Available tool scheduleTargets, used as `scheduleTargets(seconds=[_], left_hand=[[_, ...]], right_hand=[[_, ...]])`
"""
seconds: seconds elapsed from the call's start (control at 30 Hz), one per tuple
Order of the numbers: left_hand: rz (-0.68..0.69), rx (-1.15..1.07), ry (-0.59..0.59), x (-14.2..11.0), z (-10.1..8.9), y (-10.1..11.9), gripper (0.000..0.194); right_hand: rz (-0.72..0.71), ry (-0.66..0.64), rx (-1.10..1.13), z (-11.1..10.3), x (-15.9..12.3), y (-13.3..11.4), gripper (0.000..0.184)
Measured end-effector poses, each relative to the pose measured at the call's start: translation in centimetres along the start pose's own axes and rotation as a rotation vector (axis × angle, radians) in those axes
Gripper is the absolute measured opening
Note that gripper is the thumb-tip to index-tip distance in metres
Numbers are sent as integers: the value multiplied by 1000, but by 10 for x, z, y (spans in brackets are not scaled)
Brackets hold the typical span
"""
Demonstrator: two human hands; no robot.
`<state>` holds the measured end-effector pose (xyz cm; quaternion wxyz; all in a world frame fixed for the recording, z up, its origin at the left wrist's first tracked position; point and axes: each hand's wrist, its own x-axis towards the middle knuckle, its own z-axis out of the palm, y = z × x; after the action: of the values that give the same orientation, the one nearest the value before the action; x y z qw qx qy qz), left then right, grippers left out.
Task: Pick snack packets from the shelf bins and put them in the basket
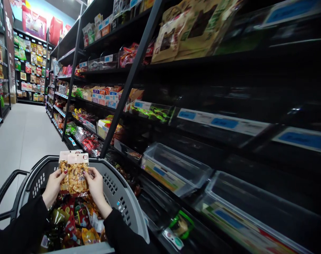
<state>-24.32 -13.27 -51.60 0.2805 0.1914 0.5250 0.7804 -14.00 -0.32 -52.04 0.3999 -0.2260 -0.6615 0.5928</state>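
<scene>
Both hands hold clear snack packets [74,174] upright over a grey shopping basket [118,192]. The packets show orange-brown pieces and pale header cards; at least two are stacked together. My left hand [54,186] grips their left edge, fingers closed on them. Gripping the right edge is my right hand [96,187], thumb in front. Below, the basket is filled with several colourful snack bags [78,220]. Black sleeves cover both arms.
Dark store shelving [192,88] runs along the right, with snack packs, blue price tags and clear plastic bins [176,167]. The basket's black handle [4,192] sticks out at left. A pale tiled aisle [20,137] leads to more stocked shelves at the back.
</scene>
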Motion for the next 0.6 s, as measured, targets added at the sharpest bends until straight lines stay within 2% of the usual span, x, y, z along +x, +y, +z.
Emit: scheduleTargets(seconds=[0.4, 0.5, 0.6], left_hand=[[-22, -18, 30, 0, -1, 2, 31], [-14, -28, 42, 0, -2, 3, 30], [9, -17, 73, 0, -3, 4, 31]], right_hand=[[-57, 1, -22, -4, 3, 1, 25], [-89, 29, -66, -9, 4, -1, 25], [-154, 117, -150, -16, 3, -8, 25]])
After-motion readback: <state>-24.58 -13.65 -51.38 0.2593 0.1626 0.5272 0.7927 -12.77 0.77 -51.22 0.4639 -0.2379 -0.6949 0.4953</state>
